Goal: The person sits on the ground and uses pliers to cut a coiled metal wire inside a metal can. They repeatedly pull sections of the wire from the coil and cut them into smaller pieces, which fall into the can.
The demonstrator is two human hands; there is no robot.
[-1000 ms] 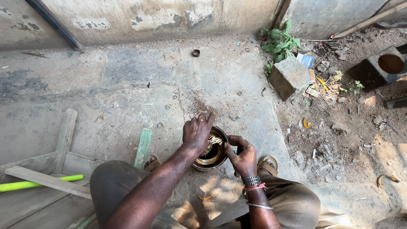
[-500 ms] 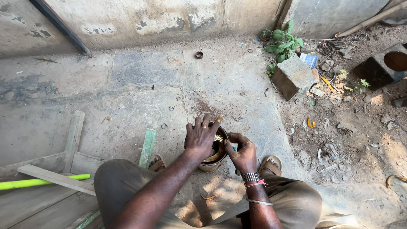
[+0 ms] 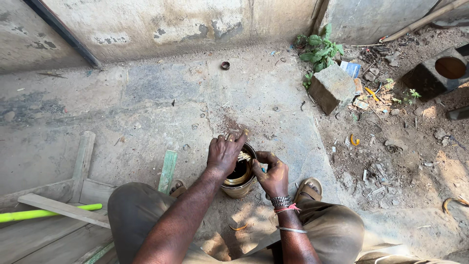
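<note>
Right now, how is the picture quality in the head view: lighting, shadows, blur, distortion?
Head view: sharp overall, no motion blur on the left hand or right hand at the brass pot; most of the concrete floor lies in even shade, dappled sunlight falls on the dirt at right and near the knees; wide-angle lens bends the wall line at the top; the pot's inside is dark.

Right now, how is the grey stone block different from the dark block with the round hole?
The grey stone block is pale and solid, with no hole showing; the dark block is blackish with a round hole in its top. The grey stone block sits at the edge of the concrete floor, beside a green plant; the dark block lies farther right on bare dirt. Both are chunky and box-shaped.
</note>
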